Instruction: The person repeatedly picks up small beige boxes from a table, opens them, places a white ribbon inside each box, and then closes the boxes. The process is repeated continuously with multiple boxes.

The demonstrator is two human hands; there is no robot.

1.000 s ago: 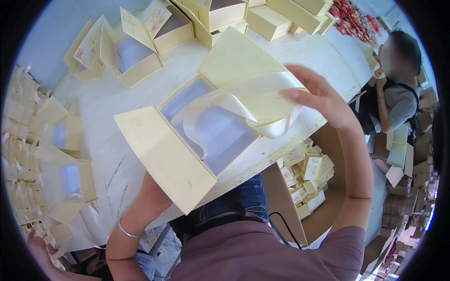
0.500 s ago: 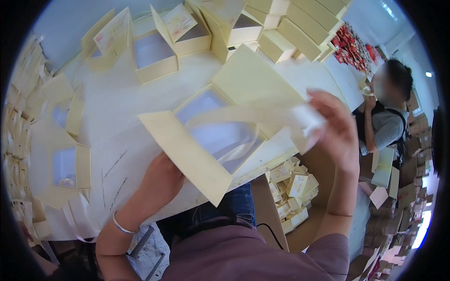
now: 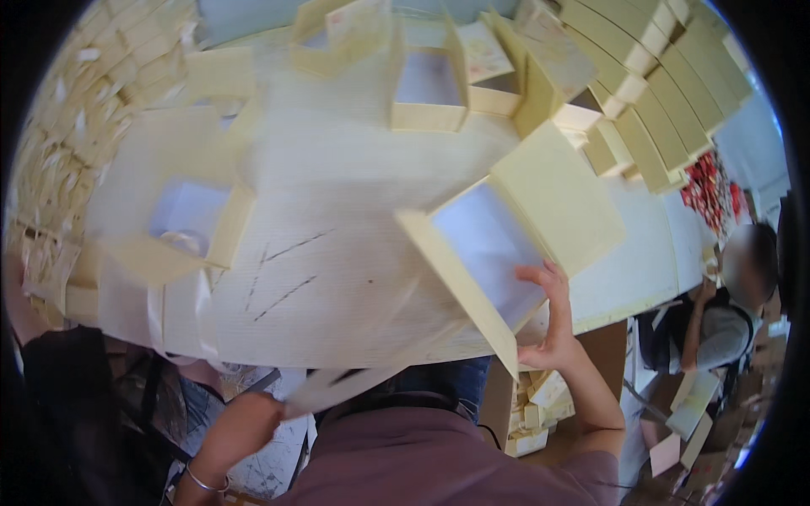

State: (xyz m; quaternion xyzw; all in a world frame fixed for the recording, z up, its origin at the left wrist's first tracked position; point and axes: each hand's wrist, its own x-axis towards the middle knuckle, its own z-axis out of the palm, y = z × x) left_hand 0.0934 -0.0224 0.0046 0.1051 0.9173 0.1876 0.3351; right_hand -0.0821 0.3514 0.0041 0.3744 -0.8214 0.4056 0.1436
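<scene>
Near stacked boxes (image 3: 675, 118), carton (image 3: 603, 361) | left hand (image 3: 251, 419) closed round ribbon (image 3: 342, 391) | right hand (image 3: 553, 327) spread at cream box (image 3: 483, 239)

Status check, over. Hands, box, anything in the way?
Left grip closed on blurred ribbon. Right grip spread at near end of box. Box open, pale interior showing. Nothing evident in the way; other open boxes stand apart.
</scene>
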